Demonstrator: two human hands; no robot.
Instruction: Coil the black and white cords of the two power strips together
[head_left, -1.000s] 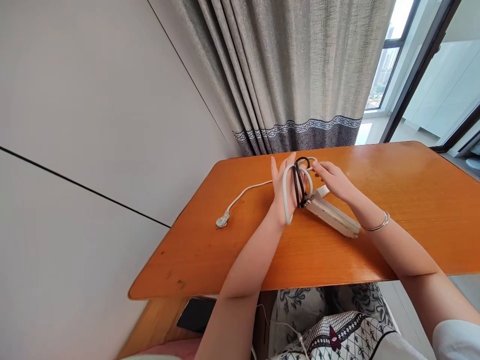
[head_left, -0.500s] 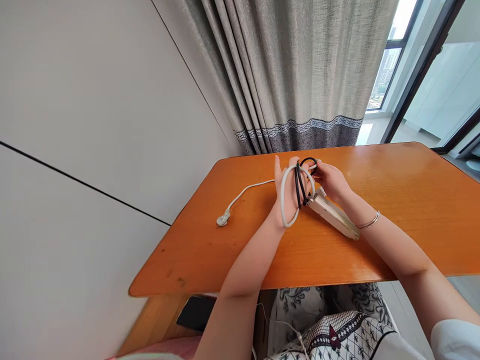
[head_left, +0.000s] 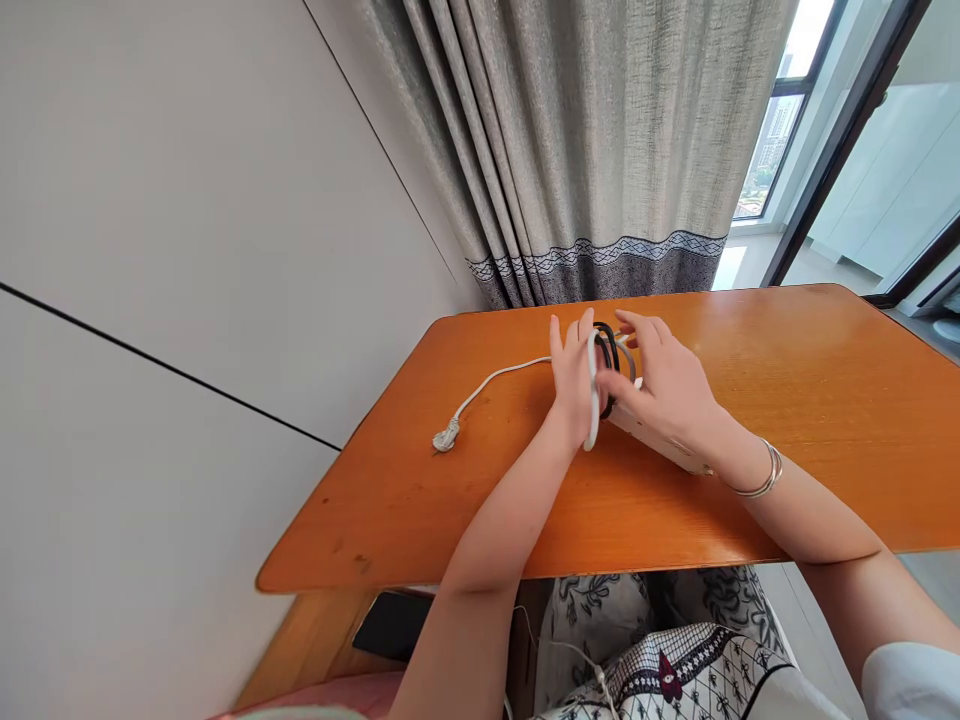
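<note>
My left hand [head_left: 574, 380] is raised over the table with its fingers stretched upward. A coil of black cable [head_left: 607, 365] and a white cable loop [head_left: 592, 405] hang at its palm, held up by that hand. My right hand [head_left: 671, 385] arches close to the coil's right side, fingers apart and thumb slightly blurred by the white loop. Beneath the right hand lies a long white power strip [head_left: 652, 445], partly covered. A thin white cord [head_left: 499, 375] runs left across the table to a white plug [head_left: 446, 436].
The orange wooden table [head_left: 420, 500] has its left edge near a pale wall [head_left: 187, 250]. A grey curtain [head_left: 637, 150] hangs behind it. A dark flat object [head_left: 394, 625] lies below the front edge. At the far right is a window [head_left: 780, 130].
My right hand has let go of the cable and spread its fingers, turning over the coil. The loops at my left hand have turned to a narrower, edge-on view.
</note>
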